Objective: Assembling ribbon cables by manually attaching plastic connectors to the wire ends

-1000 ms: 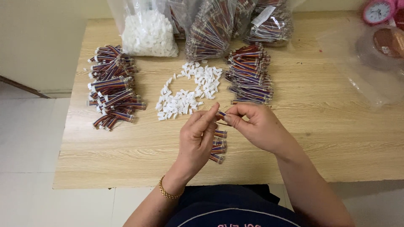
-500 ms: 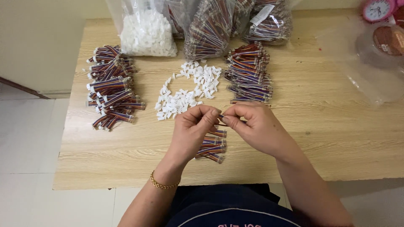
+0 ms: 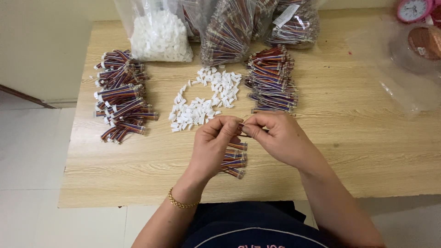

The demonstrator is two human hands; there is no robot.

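Table [image 3: 358,156]: a pale wood-grain top, taking up most of the view, with white floor tiles along its left and near edges.
Bags at the back: a clear bag of white plastic pieces [image 3: 158,36] at the far left, and beside it clear bags of striped wires [image 3: 229,32] leaning along the far edge.
Crumpled plastic [image 3: 404,78]: a clear wrapper at the far right with a brown round thing under it; a pink clock [image 3: 413,9] sits at the far right corner.
Left heap [image 3: 120,94]: bundles of coloured wires with white ends, piled loosely near the table's left edge.
Right stack [image 3: 271,80]: coloured wires laid in a neater pile, just right of the white pieces.
White pieces [image 3: 204,98]: small plastic connectors scattered in a curved spill between the two wire piles, just beyond the hands.
Left hand [image 3: 213,147]: over the near middle of the table, thumb and forefinger pinched together on the end of a wire; a gold bracelet [image 3: 181,202] on the wrist.
Right hand [image 3: 280,138]: fingertips pressed on the same wire [image 3: 243,131], meeting the left hand's fingertips.
Small bundle [image 3: 233,160]: a few finished-looking wires lying on the table right under the left hand, partly hidden by it.
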